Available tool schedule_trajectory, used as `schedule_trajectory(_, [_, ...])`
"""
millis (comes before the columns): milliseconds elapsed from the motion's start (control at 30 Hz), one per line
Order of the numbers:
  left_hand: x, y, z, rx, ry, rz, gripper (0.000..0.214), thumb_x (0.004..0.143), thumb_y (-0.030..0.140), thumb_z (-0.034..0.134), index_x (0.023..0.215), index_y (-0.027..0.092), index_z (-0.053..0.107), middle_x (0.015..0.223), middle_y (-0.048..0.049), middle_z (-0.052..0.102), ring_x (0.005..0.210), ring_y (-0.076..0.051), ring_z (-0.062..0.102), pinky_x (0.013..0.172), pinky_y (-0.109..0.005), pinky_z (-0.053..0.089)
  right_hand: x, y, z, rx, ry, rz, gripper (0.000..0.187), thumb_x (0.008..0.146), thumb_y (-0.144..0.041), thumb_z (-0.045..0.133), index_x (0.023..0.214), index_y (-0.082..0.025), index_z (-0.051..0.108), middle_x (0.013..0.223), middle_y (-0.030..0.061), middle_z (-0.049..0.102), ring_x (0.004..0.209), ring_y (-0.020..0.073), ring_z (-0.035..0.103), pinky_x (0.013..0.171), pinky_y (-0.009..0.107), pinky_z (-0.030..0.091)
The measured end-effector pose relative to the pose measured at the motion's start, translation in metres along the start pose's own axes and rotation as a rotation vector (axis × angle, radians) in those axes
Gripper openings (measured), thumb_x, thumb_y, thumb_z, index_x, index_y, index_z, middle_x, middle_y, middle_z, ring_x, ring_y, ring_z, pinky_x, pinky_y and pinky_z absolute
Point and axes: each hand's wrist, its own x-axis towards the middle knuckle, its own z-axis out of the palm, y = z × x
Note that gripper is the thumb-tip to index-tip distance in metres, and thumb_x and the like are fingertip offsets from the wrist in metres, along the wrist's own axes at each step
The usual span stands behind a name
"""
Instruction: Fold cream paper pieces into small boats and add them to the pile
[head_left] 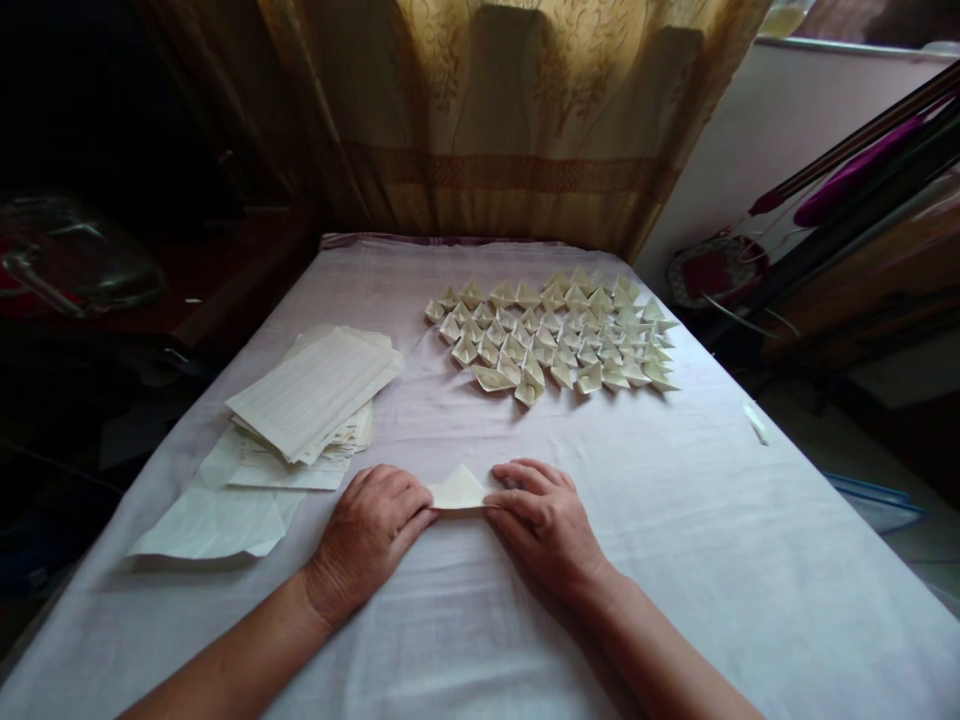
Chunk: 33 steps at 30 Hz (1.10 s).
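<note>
Head view shows the folded paper (459, 490), light, thin and easily creased, lying near the front edge of the table (750, 560), where the left hand (367, 535) and right hand (544, 520), both flat, press its base corners, probably the best places to hold it.

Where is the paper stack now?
Head view: the paper stack lies left on the white cloth, beyond the left hand, left of the folded pieces.

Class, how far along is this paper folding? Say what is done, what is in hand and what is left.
Done: many folded pieces lie in rows at the far side of the table. In hand: the left hand and right hand press the ends of one triangular piece. Left: a stack of flat sheets lies at the left.
</note>
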Motion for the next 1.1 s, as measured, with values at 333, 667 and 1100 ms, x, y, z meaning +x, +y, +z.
schedule_trajectory(333, [0.014, 0.001, 0.003, 0.035, -0.067, -0.193, 0.019, 0.093, 0.029, 0.054, 0.077, 0.02, 0.058, 0.093, -0.0041, 0.064, 0.089, -0.022, 0.055, 0.083, -0.038, 0.042, 0.008, -0.016, 0.004, -0.014, 0.052, 0.197, 0.016, 0.086, -0.023, 0.059, 0.071, -0.023, 0.064, 0.106, 0.0049, 0.071, 0.108, 0.024, 0.059, 0.091, 0.04, 0.038])
schedule_trajectory(667, [0.017, 0.005, 0.003, 0.043, -0.085, -0.244, 0.016, 0.089, 0.027, 0.059, 0.074, 0.02, 0.057, 0.093, -0.0041, 0.064, 0.089, -0.023, 0.055, 0.082, -0.038, 0.042, 0.008, -0.019, 0.003, -0.02, 0.042, 0.233, 0.014, 0.084, -0.022, 0.059, 0.07, -0.023, 0.058, 0.106, 0.0046, 0.069, 0.108, 0.0237, 0.058, 0.09, 0.039, 0.036])
schedule_trajectory(1100, [0.016, 0.005, 0.006, 0.054, -0.056, -0.255, 0.009, 0.088, 0.024, 0.061, 0.082, 0.02, 0.054, 0.094, -0.0043, 0.062, 0.09, -0.023, 0.054, 0.083, -0.039, 0.041, 0.006, -0.016, 0.006, -0.014, 0.058, 0.223, 0.009, 0.085, -0.02, 0.059, 0.093, -0.024, 0.061, 0.114, 0.0058, 0.067, 0.111, 0.0232, 0.057, 0.092, 0.04, 0.037])
